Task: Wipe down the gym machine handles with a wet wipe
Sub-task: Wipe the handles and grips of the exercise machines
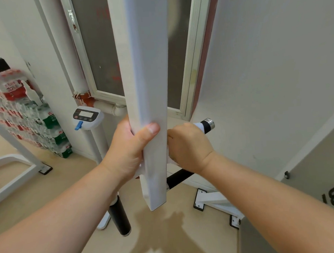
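A white square bar [150, 88] of the gym machine hangs down the middle of the view. My left hand [128, 147] grips it near its lower end, thumb across the front face. To its right runs a black handle [179, 179] with a chrome end cap [209, 124]. My right hand [188, 144] is wrapped round this handle, holding a white wet wipe [199, 126] that shows just past my fingers. A second black handle [120, 217] points down below my left wrist.
Stacked packs of bottled water [26, 114] stand at the left wall beside a white frame [13, 167]. A standing scale [87, 116] on a white post is behind my left hand. A window [104, 52] and white wall lie ahead; machine feet [214, 201] rest on the beige floor.
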